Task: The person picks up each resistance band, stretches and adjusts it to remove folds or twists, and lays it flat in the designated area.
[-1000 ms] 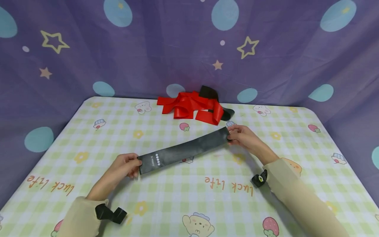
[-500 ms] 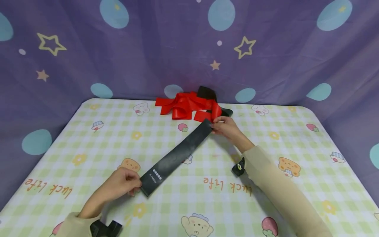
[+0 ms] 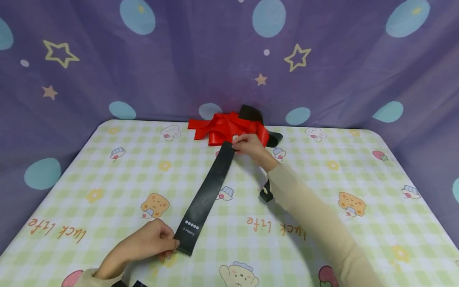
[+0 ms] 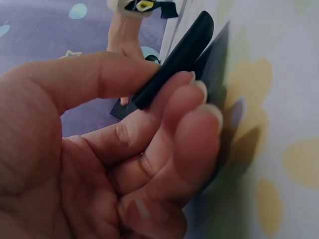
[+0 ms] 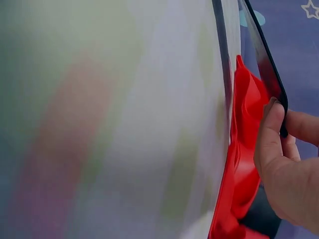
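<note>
The left hand (image 3: 148, 241) is pinching the near end of a black band (image 3: 206, 197), thumb on one side, fingers on the other, and the left wrist view is showing that grip up close. The right hand (image 3: 251, 147) is clamping the far end the same way, thumb and fingertips closing on the edge. So the band is stretching out flat between the two hands, slanting across the middle of the surface (image 3: 125, 175), its far end leaning right. Five white dots (image 3: 191, 225) are lining up near the left hand, with the lettering "X-Heavy" (image 3: 188, 231) sitting just below them. Both wrist views are showing the gripped ends hovering clear of the surface.

Up at the back edge, a red heap of looped strip (image 3: 229, 125) is lying in folds, and the right hand is covering part of its front in the head view; whether they are touching, I cannot tell. Black material (image 3: 251, 113) is poking up behind the red, and a black end (image 3: 274, 139) is showing at its right. A purple curtain (image 3: 179, 59) with stars and pale blue ovals is hanging behind. A pale sleeve (image 3: 315, 215) is covering the right forearm.
</note>
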Demonstrator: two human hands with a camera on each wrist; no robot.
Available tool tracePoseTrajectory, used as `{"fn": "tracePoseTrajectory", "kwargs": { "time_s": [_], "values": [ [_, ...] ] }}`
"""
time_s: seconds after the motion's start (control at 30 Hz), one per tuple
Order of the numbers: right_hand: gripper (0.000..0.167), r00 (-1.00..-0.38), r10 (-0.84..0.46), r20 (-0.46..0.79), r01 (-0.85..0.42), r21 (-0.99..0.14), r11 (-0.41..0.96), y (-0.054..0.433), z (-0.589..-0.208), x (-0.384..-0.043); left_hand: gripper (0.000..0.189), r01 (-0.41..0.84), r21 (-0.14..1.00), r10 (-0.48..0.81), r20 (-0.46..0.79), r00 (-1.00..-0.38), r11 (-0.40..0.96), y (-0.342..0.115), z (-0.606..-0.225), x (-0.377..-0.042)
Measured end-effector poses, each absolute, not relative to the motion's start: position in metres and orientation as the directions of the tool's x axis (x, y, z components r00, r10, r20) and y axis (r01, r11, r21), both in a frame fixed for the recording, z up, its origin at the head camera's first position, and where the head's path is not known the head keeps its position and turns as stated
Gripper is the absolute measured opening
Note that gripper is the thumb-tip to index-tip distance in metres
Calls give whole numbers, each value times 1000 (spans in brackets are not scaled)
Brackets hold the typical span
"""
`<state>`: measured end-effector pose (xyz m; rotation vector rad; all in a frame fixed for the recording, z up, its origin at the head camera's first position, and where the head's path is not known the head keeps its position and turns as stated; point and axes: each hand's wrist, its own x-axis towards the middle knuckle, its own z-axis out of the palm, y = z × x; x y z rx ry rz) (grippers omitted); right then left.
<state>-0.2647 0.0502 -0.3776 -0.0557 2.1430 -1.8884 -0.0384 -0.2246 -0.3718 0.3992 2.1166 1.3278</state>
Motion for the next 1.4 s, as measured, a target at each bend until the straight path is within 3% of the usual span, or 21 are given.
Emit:
{"fn": "tracePoseTrajectory", "kwargs": {
  "time_s": [0.5, 0.73, 1.0, 1.23, 1.4],
  "values": [
    [29, -919, -309, -245, 160, -948, 273, -23, -367, -272, 35, -113, 903, 559, -350, -752, 414, -233, -375, -24],
    [34, -885, -407, -228, 143, -963, 228, -43, -369, -270, 37, -139, 897, 538, -369, -758, 419, -234, -377, -20],
    [47, -802, -538, -258, 106, -949, 297, -41, -372, -266, 41, -155, 866, 503, -412, -760, 475, -235, -375, -17],
    [44, -825, -512, -240, 41, -928, 369, -28, -371, -270, 44, -241, 808, 430, -509, -746, 538, -235, -368, -18],
    [42, -828, -512, -228, 24, -927, 374, -22, -372, -271, 40, -227, 812, 439, -500, -746, 538, -237, -368, -17]
  ]
}}
